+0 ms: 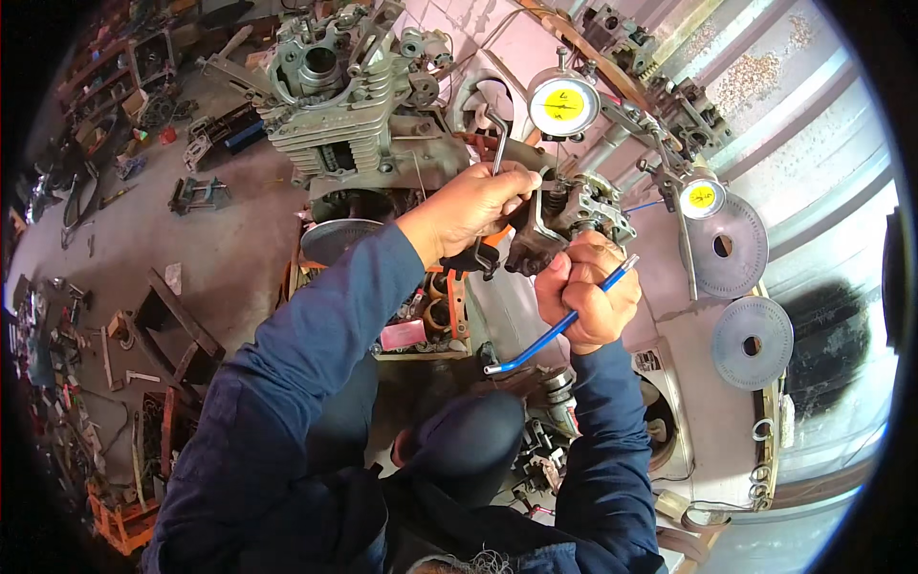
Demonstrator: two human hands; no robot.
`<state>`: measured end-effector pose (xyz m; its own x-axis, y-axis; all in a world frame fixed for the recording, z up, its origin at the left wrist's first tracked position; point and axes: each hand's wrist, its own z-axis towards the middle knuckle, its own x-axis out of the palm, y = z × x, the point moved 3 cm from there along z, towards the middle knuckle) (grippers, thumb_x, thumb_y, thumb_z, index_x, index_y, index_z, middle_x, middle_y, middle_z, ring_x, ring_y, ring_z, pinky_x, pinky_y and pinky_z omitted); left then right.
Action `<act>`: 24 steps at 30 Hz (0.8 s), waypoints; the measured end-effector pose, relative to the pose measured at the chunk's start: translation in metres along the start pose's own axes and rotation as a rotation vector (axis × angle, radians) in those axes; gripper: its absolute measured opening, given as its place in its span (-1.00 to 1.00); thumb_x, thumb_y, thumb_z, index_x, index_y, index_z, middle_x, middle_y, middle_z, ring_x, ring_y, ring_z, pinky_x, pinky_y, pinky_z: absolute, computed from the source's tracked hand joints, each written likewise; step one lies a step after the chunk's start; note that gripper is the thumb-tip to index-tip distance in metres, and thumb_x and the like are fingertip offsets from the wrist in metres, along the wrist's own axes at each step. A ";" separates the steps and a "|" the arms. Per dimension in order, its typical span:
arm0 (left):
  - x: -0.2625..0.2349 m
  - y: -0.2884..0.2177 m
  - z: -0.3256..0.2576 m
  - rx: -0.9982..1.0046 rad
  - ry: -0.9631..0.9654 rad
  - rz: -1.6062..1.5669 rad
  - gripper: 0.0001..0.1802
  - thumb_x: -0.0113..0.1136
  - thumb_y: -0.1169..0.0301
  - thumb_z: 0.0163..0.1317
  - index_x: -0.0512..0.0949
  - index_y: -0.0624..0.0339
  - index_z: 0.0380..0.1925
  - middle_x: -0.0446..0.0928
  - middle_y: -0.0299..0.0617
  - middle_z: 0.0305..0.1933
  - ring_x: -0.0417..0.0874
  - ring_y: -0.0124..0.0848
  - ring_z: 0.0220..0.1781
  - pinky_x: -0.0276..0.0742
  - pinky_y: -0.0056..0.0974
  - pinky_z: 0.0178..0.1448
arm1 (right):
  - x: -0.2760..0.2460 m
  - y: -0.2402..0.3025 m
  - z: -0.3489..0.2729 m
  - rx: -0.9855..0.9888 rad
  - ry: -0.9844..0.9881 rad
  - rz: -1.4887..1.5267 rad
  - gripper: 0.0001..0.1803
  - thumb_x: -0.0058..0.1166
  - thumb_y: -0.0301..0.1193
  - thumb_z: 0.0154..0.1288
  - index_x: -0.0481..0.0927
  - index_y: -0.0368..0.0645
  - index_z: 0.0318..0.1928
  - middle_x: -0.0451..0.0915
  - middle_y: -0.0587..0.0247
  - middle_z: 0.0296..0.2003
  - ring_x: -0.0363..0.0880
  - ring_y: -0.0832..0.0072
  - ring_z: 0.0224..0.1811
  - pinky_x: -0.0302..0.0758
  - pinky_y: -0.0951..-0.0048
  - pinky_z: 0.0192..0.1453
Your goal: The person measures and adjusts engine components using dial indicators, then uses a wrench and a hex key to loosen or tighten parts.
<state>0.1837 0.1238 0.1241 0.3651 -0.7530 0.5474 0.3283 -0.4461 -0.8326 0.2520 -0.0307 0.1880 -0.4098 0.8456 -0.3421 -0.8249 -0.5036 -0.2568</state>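
My left hand (pixel 473 206) is closed around a metal valve spring compressor (pixel 545 218), a C-shaped clamp with a bent rod handle (pixel 498 142). The clamp stands against a small engine cylinder head (pixel 598 206), where a coil spring (pixel 555 199) shows in part. Just below the head, my right hand (pixel 593 292) is a curled fist. Across its fingers lies a blue rod tool (pixel 540 346) with a bent end and bare metal tips. The right fingertips reach the near side of the head; whether they also grip something there is hidden.
A finned engine block (pixel 335 124) stands at the upper left. Two yellow-faced dial gauges (pixel 563 105) hang beyond the cylinder head. Perforated metal discs (pixel 753 342) lie to the right. A parts box (pixel 421 356) sits below my left wrist. Scattered parts cover the left floor.
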 end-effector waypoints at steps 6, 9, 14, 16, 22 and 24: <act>0.003 -0.002 -0.003 -0.020 -0.014 0.046 -0.64 0.19 0.13 0.47 0.67 0.16 0.04 0.28 -0.58 -0.54 0.17 -0.75 -0.65 -0.03 -0.51 -0.64 | -0.002 -0.004 0.000 -0.054 0.064 0.081 -0.56 0.18 -0.81 -0.08 0.22 -0.07 -0.64 0.34 0.31 -0.69 0.49 0.30 -0.60 0.54 0.28 -0.51; -0.001 -0.002 -0.002 -0.011 -0.033 0.063 -0.63 0.17 0.13 0.47 0.66 0.17 0.04 0.28 -0.57 -0.54 0.16 -0.75 -0.66 -0.02 -0.51 -0.65 | -0.001 -0.003 0.003 -0.060 0.076 0.087 -0.56 0.18 -0.81 -0.10 0.22 -0.07 -0.64 0.34 0.32 -0.69 0.48 0.31 -0.59 0.52 0.29 -0.53; -0.002 -0.001 0.001 -0.024 -0.021 0.058 -0.62 0.18 0.14 0.47 0.65 0.19 0.05 0.28 -0.57 -0.54 0.17 -0.75 -0.66 -0.02 -0.52 -0.65 | -0.003 -0.005 0.004 -0.096 0.137 0.108 -0.56 0.20 -0.81 -0.14 0.21 -0.08 -0.65 0.34 0.33 -0.69 0.46 0.32 -0.59 0.52 0.29 -0.53; -0.001 -0.001 0.000 -0.024 -0.013 0.055 -0.62 0.19 0.14 0.46 0.65 0.19 0.05 0.28 -0.57 -0.54 0.17 -0.76 -0.66 -0.02 -0.52 -0.66 | -0.002 -0.004 0.004 -0.099 0.129 0.101 -0.56 0.20 -0.81 -0.15 0.21 -0.08 -0.66 0.34 0.33 -0.69 0.46 0.32 -0.59 0.52 0.29 -0.53; -0.003 -0.002 0.000 -0.037 0.004 0.053 -0.64 0.20 0.13 0.45 0.65 0.18 0.02 0.28 -0.58 -0.54 0.18 -0.76 -0.65 -0.01 -0.53 -0.64 | -0.002 -0.005 0.005 -0.107 0.131 0.096 -0.55 0.20 -0.81 -0.17 0.20 -0.07 -0.66 0.32 0.33 -0.71 0.45 0.32 -0.60 0.52 0.30 -0.54; -0.002 0.000 0.001 -0.030 0.009 0.049 -0.64 0.20 0.13 0.45 0.65 0.16 0.01 0.28 -0.58 -0.54 0.18 -0.76 -0.65 -0.01 -0.53 -0.63 | -0.003 -0.005 0.004 -0.111 0.134 0.095 -0.55 0.19 -0.81 -0.17 0.20 -0.07 -0.66 0.31 0.33 -0.71 0.44 0.32 -0.61 0.51 0.31 -0.54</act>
<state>0.1839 0.1264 0.1230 0.3728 -0.7785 0.5050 0.2840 -0.4224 -0.8608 0.2558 -0.0303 0.1941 -0.4219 0.7661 -0.4849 -0.7342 -0.6024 -0.3130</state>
